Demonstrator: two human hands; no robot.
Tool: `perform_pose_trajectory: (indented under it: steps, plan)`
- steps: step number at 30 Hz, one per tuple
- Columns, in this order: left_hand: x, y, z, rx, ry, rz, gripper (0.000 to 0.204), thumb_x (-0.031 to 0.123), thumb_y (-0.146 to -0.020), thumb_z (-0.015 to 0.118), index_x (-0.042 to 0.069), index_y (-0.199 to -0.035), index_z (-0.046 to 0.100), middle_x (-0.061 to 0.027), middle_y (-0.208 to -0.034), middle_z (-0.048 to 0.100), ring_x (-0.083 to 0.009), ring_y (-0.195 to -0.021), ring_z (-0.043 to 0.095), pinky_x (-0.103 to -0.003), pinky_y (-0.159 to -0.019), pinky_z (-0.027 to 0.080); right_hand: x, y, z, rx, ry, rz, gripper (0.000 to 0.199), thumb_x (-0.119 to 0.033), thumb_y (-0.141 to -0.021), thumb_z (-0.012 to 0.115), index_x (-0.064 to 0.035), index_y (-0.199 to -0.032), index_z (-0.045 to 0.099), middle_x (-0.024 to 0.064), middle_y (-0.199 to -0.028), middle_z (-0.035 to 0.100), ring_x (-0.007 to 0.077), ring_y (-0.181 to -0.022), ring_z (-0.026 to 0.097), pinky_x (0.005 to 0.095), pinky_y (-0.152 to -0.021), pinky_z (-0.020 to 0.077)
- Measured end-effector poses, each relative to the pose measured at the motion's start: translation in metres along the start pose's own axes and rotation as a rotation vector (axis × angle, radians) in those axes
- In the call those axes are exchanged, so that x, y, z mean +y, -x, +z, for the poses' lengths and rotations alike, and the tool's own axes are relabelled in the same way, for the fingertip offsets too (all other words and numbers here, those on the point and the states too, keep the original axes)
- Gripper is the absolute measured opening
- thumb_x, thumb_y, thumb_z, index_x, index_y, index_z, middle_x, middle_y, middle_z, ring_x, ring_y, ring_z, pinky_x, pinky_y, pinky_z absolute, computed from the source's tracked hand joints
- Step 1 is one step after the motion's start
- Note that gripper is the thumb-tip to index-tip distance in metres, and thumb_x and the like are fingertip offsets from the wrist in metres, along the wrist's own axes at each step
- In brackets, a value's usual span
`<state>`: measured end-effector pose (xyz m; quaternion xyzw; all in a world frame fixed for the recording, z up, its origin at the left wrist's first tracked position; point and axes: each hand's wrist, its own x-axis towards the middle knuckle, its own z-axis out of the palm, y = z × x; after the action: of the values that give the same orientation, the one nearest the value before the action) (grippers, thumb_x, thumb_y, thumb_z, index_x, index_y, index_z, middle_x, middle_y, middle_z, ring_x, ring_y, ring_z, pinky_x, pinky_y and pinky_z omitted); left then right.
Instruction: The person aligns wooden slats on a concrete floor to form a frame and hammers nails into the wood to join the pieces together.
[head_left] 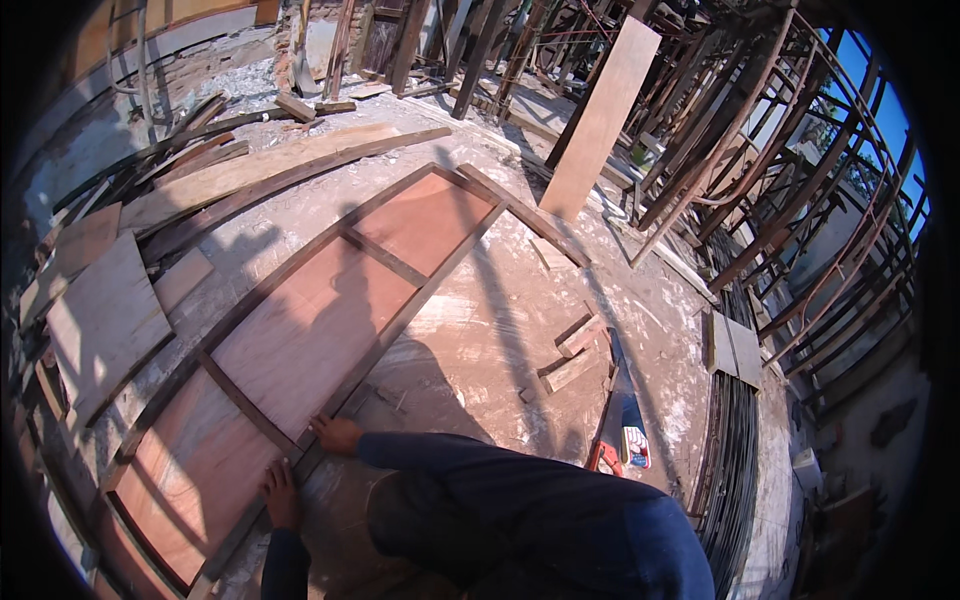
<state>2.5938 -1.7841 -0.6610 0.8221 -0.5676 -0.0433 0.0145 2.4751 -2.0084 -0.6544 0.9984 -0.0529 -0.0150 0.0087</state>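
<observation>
Plywood panel (pixel 330 310), reddish with a dark timber frame and cross battens, lies flat on the dusty concrete floor (pixel 500 320), stretching from the near left toward the far centre. Both hands rest on its near right frame rail: the left hand (pixel 281 497) lies flat with fingers spread, the right hand (pixel 336 435) presses just beyond it (whether its fingers curl under is unclear). A handsaw (pixel 622 420) lies well apart to the right, its orange handle partly hidden. The panel's nearest corner is cut off at the picture's dark rim.
</observation>
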Motion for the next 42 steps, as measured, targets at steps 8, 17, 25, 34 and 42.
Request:
perform_pose_trajectory:
  steps: [8,17,25,34,42]
  plan:
    - [-0.004,0.000,-0.007,0.130,-0.172,-0.049,0.061,0.009,-0.089,0.045,0.016,-0.148,0.033,-0.0216,-0.125,0.047,-0.0351,-0.107,0.050,-0.052,-0.091,0.040,0.019,-0.006,-0.012,0.092,0.138,-0.215,0.050,-0.022,-0.084,0.051,0.0102,-0.122,0.055,0.0233,-0.130,0.053,0.0343,-0.117,0.051,0.0411,-0.099,0.0417]
    - [-0.027,0.002,-0.019,0.114,-0.158,0.079,0.070,0.020,-0.084,0.060,0.025,-0.148,0.034,-0.0141,-0.125,0.050,-0.0272,-0.106,0.050,-0.040,-0.088,0.040,0.048,-0.009,-0.029,0.126,-0.035,-0.419,0.051,-0.014,-0.081,0.057,0.0028,-0.129,0.051,0.0149,-0.128,0.051,0.0292,-0.120,0.047,0.0410,-0.101,0.0377]
    - [-0.038,0.002,-0.021,-0.027,0.093,0.100,0.083,0.038,-0.077,0.072,0.030,-0.149,0.032,-0.0122,-0.127,0.048,-0.0266,-0.110,0.049,-0.039,-0.088,0.040,0.078,-0.020,-0.019,-0.049,-0.161,-0.567,0.070,-0.026,-0.079,0.070,-0.0121,-0.141,0.041,0.0109,-0.140,0.042,0.0301,-0.125,0.044,0.0434,-0.104,0.0367]
    - [-0.040,-0.006,-0.018,-0.040,0.120,0.113,0.078,0.035,-0.081,0.070,0.027,-0.149,0.033,-0.0121,-0.125,0.049,-0.0258,-0.110,0.047,-0.039,-0.088,0.038,0.081,-0.027,-0.012,-0.076,-0.144,-0.602,0.071,-0.029,-0.082,0.069,-0.0119,-0.144,0.038,0.0124,-0.139,0.042,0.0310,-0.122,0.044,0.0445,-0.102,0.0377]
    - [-0.028,-0.010,-0.020,-0.038,0.023,0.082,0.077,0.030,-0.080,0.070,0.020,-0.148,0.035,-0.0193,-0.127,0.046,-0.0313,-0.109,0.047,-0.043,-0.087,0.038,0.078,-0.026,0.001,0.082,-0.076,-0.609,0.062,-0.028,-0.085,0.061,-0.0137,-0.142,0.041,0.0168,-0.125,0.048,0.0326,-0.112,0.049,0.0476,-0.096,0.0399]
